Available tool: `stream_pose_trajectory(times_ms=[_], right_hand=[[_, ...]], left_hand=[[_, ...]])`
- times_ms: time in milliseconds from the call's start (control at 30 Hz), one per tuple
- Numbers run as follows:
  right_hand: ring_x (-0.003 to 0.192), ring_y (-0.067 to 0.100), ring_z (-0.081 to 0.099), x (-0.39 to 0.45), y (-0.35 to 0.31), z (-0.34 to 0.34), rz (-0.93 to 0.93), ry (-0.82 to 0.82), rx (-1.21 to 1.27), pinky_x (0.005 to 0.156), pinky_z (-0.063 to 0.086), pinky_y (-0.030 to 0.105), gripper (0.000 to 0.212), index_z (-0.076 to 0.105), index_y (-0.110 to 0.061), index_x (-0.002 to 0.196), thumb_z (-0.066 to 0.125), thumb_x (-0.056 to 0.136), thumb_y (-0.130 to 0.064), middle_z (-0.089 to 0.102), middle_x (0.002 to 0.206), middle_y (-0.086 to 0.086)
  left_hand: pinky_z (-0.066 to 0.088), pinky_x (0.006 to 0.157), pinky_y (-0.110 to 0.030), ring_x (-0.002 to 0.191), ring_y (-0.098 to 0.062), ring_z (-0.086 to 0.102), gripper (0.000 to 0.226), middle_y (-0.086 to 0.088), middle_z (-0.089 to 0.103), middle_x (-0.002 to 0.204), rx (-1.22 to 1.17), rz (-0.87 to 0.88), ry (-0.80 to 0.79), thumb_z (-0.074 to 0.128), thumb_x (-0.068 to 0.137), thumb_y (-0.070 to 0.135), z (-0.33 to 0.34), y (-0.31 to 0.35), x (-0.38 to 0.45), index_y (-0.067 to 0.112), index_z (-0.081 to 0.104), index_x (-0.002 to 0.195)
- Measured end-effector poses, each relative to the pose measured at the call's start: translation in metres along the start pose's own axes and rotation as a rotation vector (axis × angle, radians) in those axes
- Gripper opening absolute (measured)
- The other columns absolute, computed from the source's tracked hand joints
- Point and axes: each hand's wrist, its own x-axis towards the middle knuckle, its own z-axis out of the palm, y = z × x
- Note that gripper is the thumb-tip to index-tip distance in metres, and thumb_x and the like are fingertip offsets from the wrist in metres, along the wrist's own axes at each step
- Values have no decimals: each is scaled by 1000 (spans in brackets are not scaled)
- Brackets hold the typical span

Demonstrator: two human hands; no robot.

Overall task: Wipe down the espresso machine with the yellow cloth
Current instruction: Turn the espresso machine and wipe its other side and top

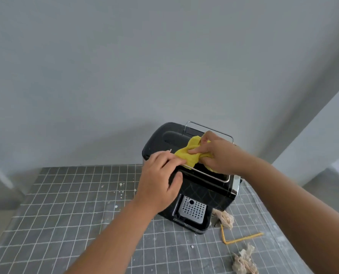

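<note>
A black espresso machine [202, 192] stands on the table against the grey wall, its perforated metal drip tray [193, 209] facing me. A crumpled yellow cloth [188, 155] lies on the machine's top, inside the thin metal rail. My right hand [216, 153] pinches the cloth from the right, thumb and fingers closed on it. My left hand [160, 180] wraps over the machine's front left top corner, and its fingertips touch the cloth's left edge.
The table wears a grey cloth with a white grid [65, 214], speckled with white crumbs. To the right of the machine lie a bent yellow stick [241, 239] and two beige crumpled wads [226, 217] [243, 262].
</note>
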Motion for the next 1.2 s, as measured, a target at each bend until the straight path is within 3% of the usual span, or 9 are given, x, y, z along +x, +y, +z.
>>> stream_pose_trajectory(times_ms=[200,300,433,533,633,767,967,1100,1200], right_hand=[[92,2,45,61,-13,7,-90,0,90,88,31,15,32,72,-34,107,55,88,-13,39,107,-9],[92,2,45,78,-15,6,-84,30,146,86,33,15,32,72,-35,104,57,86,-13,43,106,-9],[90,18,57,116,-10,9,38,122,150,73,40,22,29,71,-25,112,58,87,-18,59,98,4],[108,24,54,140,-21,10,125,86,-1,83,41,27,28,66,-18,117,55,91,-23,54,115,9],[110,24,53,135,-36,9,-40,6,0,92,43,31,36,65,-26,120,52,88,-16,49,118,6],[92,8,54,107,-58,7,-352,-278,105,85,40,17,33,70,-34,109,62,84,-14,52,112,-2],[92,20,57,156,-8,-9,99,-45,37,69,41,25,25,70,-22,106,58,86,-17,62,88,-2],[91,24,59,167,-15,1,196,-4,-187,66,44,29,27,65,-12,101,48,82,-4,63,97,6],[85,25,56,174,-18,4,270,3,-304,65,44,32,15,55,-9,96,47,84,-4,59,99,7]], left_hand=[[40,99,-34,113,-17,52,22,3,64,105,12,63,172,58,89,20,17,1,-3,16,72,106],[44,90,-34,102,-15,59,20,2,66,97,1,134,224,59,90,20,26,4,-1,16,75,102],[45,82,-34,92,-12,62,11,8,67,91,11,124,280,68,88,21,36,11,-1,20,76,94],[44,80,-34,89,-9,62,7,12,67,88,4,100,316,71,86,24,40,11,-1,24,77,89],[44,77,-35,89,-7,62,5,14,67,86,-25,85,330,71,85,25,41,10,0,25,77,86],[44,75,-37,91,-8,61,6,14,67,86,-28,96,319,70,86,26,41,9,1,24,77,86],[41,74,-34,88,-5,61,6,16,65,84,-11,87,310,70,86,26,40,10,2,28,76,85],[41,74,-36,86,-6,61,5,16,65,82,-1,81,300,73,84,24,39,9,4,28,75,82],[41,76,-34,87,-6,61,5,16,65,81,-2,66,300,75,83,24,37,11,4,28,75,80]])
